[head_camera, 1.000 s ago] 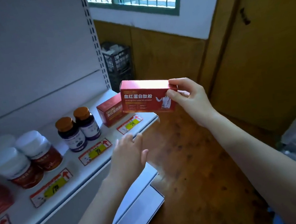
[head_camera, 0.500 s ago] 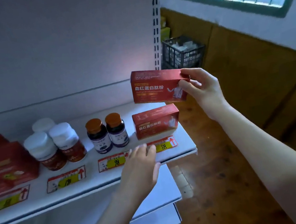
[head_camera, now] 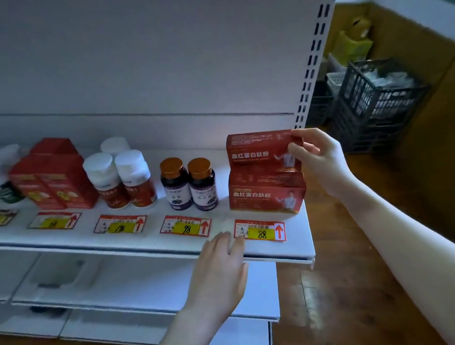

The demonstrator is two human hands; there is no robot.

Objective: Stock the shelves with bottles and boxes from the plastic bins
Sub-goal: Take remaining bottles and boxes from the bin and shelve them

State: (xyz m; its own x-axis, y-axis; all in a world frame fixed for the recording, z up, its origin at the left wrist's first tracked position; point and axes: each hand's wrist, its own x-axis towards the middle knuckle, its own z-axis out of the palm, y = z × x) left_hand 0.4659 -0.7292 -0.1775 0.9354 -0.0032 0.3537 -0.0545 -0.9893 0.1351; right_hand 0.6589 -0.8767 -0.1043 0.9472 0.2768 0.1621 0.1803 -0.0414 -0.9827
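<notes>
My right hand (head_camera: pixel 318 159) grips a red box (head_camera: pixel 258 151) by its right end and holds it on top of a second, matching red box (head_camera: pixel 266 197) that stands at the right end of the white shelf (head_camera: pixel 296 239). Whether the two boxes touch is unclear. My left hand (head_camera: pixel 220 269) is flat and holds nothing, its fingertips on the shelf's front edge beside the "88" price tag (head_camera: pixel 261 231).
Along the shelf to the left stand two dark bottles with orange caps (head_camera: pixel 189 185), white-capped bottles (head_camera: pixel 118 179) and more red boxes (head_camera: pixel 53 179). Lower white shelves (head_camera: pixel 149 289) jut out below. Black plastic crates (head_camera: pixel 376 104) sit on the wooden floor at the right.
My right hand has lowered the red box from above the shelf down onto the box standing there. The left hand stayed at the shelf's front edge. The view swung left.
</notes>
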